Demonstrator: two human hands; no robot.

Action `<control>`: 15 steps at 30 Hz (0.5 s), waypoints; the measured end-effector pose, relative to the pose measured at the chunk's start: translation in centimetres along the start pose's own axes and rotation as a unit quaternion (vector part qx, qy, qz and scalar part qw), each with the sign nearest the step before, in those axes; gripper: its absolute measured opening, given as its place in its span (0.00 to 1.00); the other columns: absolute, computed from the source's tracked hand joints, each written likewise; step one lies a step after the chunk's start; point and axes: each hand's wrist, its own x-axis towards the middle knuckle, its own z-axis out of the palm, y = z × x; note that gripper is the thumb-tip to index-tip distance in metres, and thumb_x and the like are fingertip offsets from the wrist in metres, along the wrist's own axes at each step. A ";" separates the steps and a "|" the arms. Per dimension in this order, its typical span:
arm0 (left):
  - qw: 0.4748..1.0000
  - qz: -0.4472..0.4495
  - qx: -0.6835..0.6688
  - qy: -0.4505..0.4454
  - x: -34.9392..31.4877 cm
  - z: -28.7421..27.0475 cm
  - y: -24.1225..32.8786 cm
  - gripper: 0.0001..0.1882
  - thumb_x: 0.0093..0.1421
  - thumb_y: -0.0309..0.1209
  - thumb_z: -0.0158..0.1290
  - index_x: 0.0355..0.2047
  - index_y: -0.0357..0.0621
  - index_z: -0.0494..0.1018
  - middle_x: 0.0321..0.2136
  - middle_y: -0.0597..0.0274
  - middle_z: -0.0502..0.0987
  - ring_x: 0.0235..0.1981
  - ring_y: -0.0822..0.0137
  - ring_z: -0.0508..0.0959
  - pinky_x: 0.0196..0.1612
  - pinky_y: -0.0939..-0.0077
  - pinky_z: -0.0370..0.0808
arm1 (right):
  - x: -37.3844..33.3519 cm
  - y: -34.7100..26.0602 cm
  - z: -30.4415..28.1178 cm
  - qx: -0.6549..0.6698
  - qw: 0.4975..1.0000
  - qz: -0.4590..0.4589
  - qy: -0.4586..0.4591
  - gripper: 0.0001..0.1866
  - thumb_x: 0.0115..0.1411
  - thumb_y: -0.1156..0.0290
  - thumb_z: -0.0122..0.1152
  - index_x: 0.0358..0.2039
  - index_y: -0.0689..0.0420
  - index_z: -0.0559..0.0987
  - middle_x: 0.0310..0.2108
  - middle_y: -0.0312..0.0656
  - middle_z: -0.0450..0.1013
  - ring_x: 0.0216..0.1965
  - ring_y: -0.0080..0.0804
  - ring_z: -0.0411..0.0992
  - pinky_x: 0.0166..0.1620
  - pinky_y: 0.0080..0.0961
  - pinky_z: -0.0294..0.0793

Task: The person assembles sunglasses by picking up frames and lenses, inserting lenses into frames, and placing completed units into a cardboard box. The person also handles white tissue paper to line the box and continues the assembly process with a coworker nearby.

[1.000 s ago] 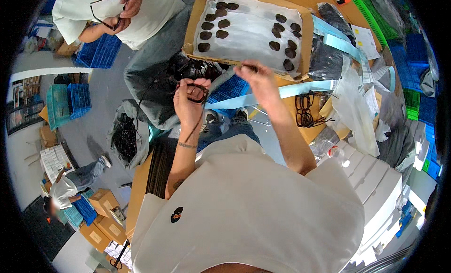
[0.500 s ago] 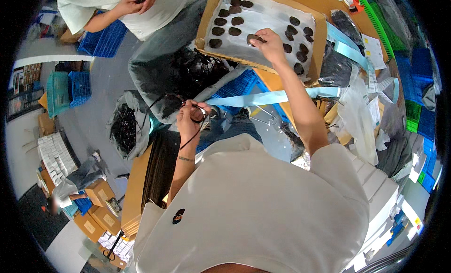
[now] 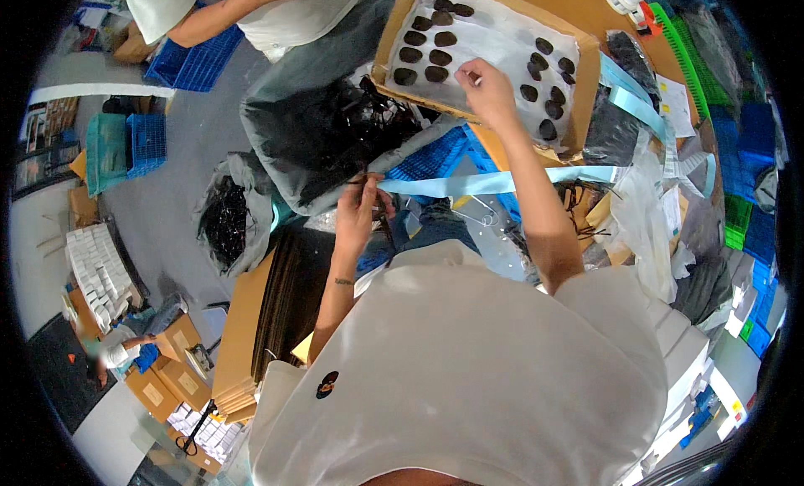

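Note:
My left hand (image 3: 356,214) is closed around a dark eyeglass frame (image 3: 384,228), seen nearly edge-on and partly hidden by the fingers. It is held low, beside the rim of a big grey-lined bin. My right hand (image 3: 487,88) hangs over a shallow cardboard tray (image 3: 586,109) lined with white sheet. Its fingers are curled and drawn together, and no lens shows between them. Dark oval lenses lie in loose groups at the tray's left and right sides. Nearest to the right fingertips is one lens (image 3: 436,73) in the left group.
The grey bin (image 3: 289,143) holds several dark frames; a smaller lined bag (image 3: 224,226) stands left of it. A pale blue strap (image 3: 502,183) crosses below the tray. Flat cardboard (image 3: 239,318) stands at my left. A co-worker's arm (image 3: 226,17) is at upper left.
My right hand has let go of a dark lens, which now lies with the left group. The frame in my left hand has turned edge-on. The whole view has shifted slightly.

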 end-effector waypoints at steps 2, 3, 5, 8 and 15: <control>0.994 -0.024 0.088 -0.056 1.0 0.4 0.1 0.19 0.70 0.41 0.41 0.43 0.33 0.68 0.23 0.58 0.74 0.25 0.71 0.77 0.28 0.76 0.74 | -5.8 -3.3 -2.9 0.210 0.976 0.053 -0.007 0.12 0.59 0.65 0.61 0.35 0.62 0.78 0.27 0.43 0.75 0.28 0.36 0.75 0.34 0.28 0.73; 0.974 -0.040 0.209 -0.082 1.5 1.5 1.0 0.17 0.70 0.37 0.42 0.44 0.31 0.67 0.25 0.51 0.75 0.26 0.61 0.78 0.29 0.66 0.74 | -8.8 -4.8 -3.8 0.287 0.955 0.076 -0.007 0.11 0.60 0.67 0.60 0.33 0.63 0.78 0.25 0.42 0.74 0.26 0.33 0.74 0.33 0.25 0.72; 0.905 0.109 0.398 -0.107 2.4 3.8 0.9 0.15 0.68 0.33 0.42 0.45 0.30 0.66 0.26 0.46 0.75 0.28 0.50 0.78 0.31 0.59 0.74 | -14.2 -6.9 -5.5 0.203 0.973 -0.047 0.099 0.07 0.59 0.70 0.61 0.30 0.62 0.77 0.24 0.41 0.73 0.26 0.30 0.72 0.32 0.22 0.71; 0.864 0.197 0.438 -0.154 2.1 8.6 1.2 0.15 0.66 0.27 0.42 0.50 0.29 0.61 0.36 0.37 0.71 0.36 0.34 0.73 0.37 0.49 0.71 | -20.4 -6.9 -7.4 0.180 0.975 -0.102 0.085 0.08 0.57 0.74 0.63 0.33 0.64 0.75 0.28 0.44 0.73 0.28 0.38 0.72 0.34 0.27 0.72; 0.802 0.269 0.325 -0.423 -3.5 18.4 -2.5 0.36 0.59 0.26 0.49 0.63 0.30 0.46 0.55 0.33 0.58 0.55 0.39 0.63 0.59 0.56 0.61 | -25.0 -1.2 -7.6 0.138 0.945 0.189 0.227 0.13 0.64 0.73 0.52 0.47 0.66 0.71 0.36 0.47 0.76 0.40 0.33 0.76 0.43 0.29 0.73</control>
